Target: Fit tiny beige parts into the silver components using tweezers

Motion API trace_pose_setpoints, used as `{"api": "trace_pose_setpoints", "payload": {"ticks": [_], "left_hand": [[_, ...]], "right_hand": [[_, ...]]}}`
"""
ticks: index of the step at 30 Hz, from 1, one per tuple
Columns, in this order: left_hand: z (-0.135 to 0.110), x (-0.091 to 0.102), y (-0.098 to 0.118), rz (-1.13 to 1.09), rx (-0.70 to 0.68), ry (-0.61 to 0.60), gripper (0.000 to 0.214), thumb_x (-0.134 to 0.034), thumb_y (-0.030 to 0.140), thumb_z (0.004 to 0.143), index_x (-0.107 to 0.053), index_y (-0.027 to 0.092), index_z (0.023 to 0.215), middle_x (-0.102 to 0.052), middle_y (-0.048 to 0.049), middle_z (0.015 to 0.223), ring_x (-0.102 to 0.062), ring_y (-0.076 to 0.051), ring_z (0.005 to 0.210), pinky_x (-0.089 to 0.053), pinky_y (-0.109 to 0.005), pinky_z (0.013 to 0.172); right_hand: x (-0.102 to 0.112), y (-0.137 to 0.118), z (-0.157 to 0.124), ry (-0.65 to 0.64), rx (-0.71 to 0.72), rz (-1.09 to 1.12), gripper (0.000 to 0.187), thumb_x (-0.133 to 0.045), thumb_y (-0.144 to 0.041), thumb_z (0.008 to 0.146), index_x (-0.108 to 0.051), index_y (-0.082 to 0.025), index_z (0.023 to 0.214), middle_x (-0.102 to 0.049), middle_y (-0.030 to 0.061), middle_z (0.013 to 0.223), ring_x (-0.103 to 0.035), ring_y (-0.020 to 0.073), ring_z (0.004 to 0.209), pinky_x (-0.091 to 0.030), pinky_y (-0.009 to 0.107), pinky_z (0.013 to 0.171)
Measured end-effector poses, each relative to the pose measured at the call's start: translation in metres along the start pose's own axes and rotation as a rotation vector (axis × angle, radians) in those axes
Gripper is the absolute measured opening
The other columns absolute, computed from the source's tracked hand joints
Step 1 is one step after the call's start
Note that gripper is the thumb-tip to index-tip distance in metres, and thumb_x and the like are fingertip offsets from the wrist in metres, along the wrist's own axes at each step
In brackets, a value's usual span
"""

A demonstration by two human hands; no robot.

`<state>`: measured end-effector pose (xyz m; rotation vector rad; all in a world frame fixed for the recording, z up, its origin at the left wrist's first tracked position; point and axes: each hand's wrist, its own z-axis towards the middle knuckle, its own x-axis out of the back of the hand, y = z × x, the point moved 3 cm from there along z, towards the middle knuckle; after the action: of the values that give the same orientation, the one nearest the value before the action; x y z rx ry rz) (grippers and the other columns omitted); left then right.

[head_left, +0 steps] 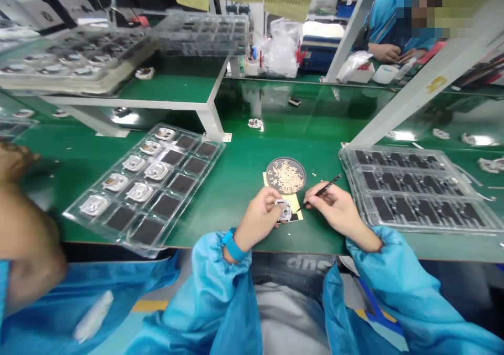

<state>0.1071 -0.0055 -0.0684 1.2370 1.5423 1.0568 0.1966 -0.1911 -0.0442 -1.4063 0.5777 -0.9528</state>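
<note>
My left hand [260, 218] is closed around a small white square part [283, 208], held just above a yellow card [297, 211] on the green bench. My right hand [334, 208] pinches black tweezers [321, 191], their tip pointing at the part. Just beyond both hands sits a round dish [286, 175] filled with tiny pale pieces.
A clear tray [145, 187] with white parts and dark empty pockets lies to the left. A stack of clear trays [417, 187] lies to the right. A white shelf [118, 82] holds more trays. Another person's arm [27, 239] is at the left; a co-worker [394, 34] sits far right.
</note>
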Motion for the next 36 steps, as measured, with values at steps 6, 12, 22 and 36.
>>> {"api": "trace_pose_setpoints", "payload": {"ticks": [6, 12, 22, 36], "left_hand": [[-0.002, -0.002, 0.001, 0.026, -0.010, 0.012, 0.023, -0.062, 0.021, 0.085, -0.056, 0.016, 0.106, -0.068, -0.0028, 0.085, -0.068, -0.015, 0.062, -0.044, -0.019, 0.042], [-0.004, -0.003, 0.000, 0.010, -0.086, 0.047, 0.033, -0.076, 0.031, 0.081, -0.050, 0.017, 0.097, -0.066, 0.0005, 0.079, -0.065, -0.012, 0.062, -0.052, -0.020, 0.053], [-0.003, -0.001, -0.001, 0.030, -0.020, 0.029, 0.019, -0.063, 0.025, 0.089, -0.050, 0.019, 0.102, -0.067, -0.0004, 0.083, -0.069, -0.015, 0.066, -0.047, -0.019, 0.046], [-0.004, -0.001, -0.001, 0.041, -0.015, 0.037, 0.021, -0.064, 0.026, 0.088, -0.052, 0.019, 0.103, -0.068, -0.0009, 0.085, -0.068, -0.015, 0.066, -0.052, -0.020, 0.047]], "right_hand": [[-0.005, -0.033, -0.001, 0.097, 0.312, 0.036, 0.006, -0.066, -0.016, 0.093, -0.062, -0.020, 0.096, -0.068, 0.0057, 0.088, -0.068, 0.0177, 0.085, -0.057, 0.032, 0.074], [-0.010, -0.030, -0.005, 0.137, 0.538, -0.032, 0.018, -0.064, -0.004, 0.088, -0.064, -0.018, 0.100, -0.068, 0.0070, 0.088, -0.067, 0.0205, 0.084, -0.053, 0.038, 0.074], [-0.011, -0.025, -0.009, 0.091, 0.513, -0.102, 0.033, -0.071, 0.006, 0.078, -0.069, -0.018, 0.100, -0.072, 0.0080, 0.092, -0.070, 0.0226, 0.087, -0.057, 0.040, 0.074], [-0.014, -0.023, -0.011, 0.044, 0.558, -0.200, 0.041, -0.074, 0.008, 0.073, -0.070, -0.019, 0.103, -0.074, 0.0081, 0.095, -0.071, 0.0229, 0.088, -0.059, 0.042, 0.078]]}}
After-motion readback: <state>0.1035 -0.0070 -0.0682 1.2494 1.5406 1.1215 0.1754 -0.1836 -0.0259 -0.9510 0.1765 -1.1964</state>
